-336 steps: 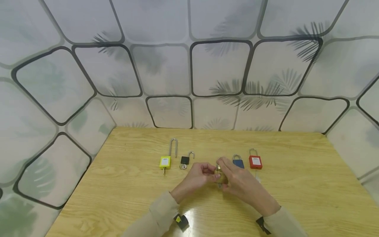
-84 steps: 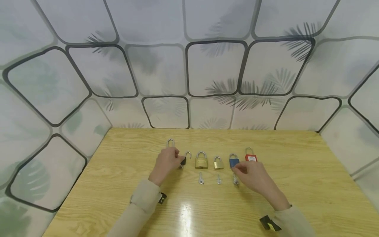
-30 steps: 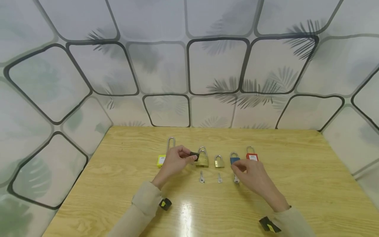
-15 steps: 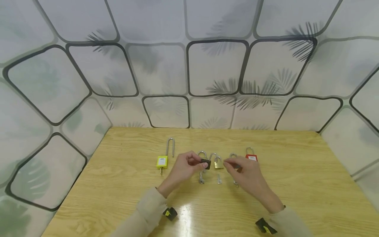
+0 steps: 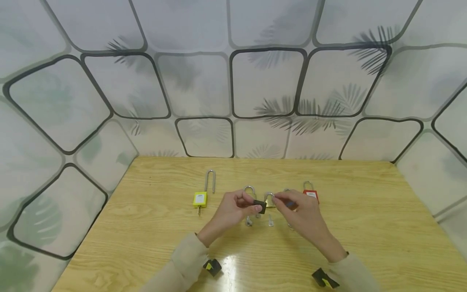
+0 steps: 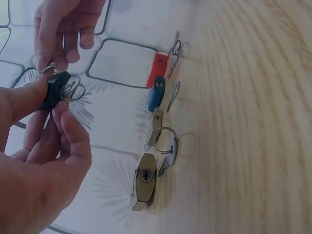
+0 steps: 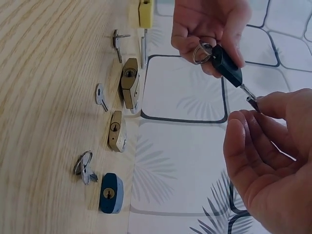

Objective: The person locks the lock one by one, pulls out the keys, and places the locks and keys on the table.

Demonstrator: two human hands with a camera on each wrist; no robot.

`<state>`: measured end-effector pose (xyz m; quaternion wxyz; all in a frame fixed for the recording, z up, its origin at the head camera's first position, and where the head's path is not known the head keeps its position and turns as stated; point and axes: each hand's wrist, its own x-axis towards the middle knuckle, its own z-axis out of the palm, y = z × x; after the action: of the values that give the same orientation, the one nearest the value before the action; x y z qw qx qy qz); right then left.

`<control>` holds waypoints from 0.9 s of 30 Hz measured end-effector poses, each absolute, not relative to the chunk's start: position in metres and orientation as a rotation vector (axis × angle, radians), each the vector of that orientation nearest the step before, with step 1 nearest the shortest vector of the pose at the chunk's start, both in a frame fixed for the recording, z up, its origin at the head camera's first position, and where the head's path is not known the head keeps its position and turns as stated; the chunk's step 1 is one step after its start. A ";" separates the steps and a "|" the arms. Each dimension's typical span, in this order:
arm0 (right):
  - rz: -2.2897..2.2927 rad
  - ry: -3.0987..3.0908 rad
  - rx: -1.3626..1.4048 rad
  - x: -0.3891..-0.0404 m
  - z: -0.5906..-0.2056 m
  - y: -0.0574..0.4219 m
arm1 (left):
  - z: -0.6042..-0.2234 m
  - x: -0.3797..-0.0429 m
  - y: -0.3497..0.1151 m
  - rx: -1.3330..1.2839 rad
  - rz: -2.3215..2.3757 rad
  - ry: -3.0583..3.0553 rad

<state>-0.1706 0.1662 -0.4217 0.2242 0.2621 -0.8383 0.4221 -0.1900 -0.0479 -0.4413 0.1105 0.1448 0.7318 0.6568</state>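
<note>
Above the row of padlocks, my left hand [image 5: 233, 209] holds a black padlock [image 5: 260, 206] by its body between thumb and fingers. Its shackle [image 7: 248, 92] is out on one side and points toward my right hand [image 5: 304, 213], whose thumb and fingertips pinch the shackle's end. A key on a ring [image 6: 73, 88] sits in the bottom of the black padlock, seen in both wrist views. Behind the hands lie a large brass padlock [image 7: 129, 87], a small brass padlock [image 7: 116, 131] and a blue padlock [image 7: 111, 194], all partly covered in the head view.
On the wooden table [image 5: 153, 251], a yellow padlock [image 5: 200, 199] with a long raised shackle and a key lies left. A red padlock [image 5: 311, 194] lies right. Loose keys [image 7: 101, 96] lie before the brass and blue padlocks. A patterned curtain [image 5: 204, 89] surrounds the table.
Earlier both hands held a brass padlock, now back in the row. My left hand has lifted the black padlock and carried it right; my right hand has left the blue padlock for the black one's shackle.
</note>
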 end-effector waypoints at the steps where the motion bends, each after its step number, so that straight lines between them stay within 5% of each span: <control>1: 1.165 -2.318 0.717 -0.171 -0.422 0.166 | -0.440 -0.189 -0.047 0.428 1.929 2.145; 27: 1.288 -2.556 0.492 -0.166 -0.413 0.157 | -0.437 -0.183 -0.043 0.415 1.914 2.085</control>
<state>-0.1656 0.1572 -0.4131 0.1184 0.1682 -0.8739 0.4405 -0.1827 -0.0430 -0.4374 0.1402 0.1435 0.7217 0.6624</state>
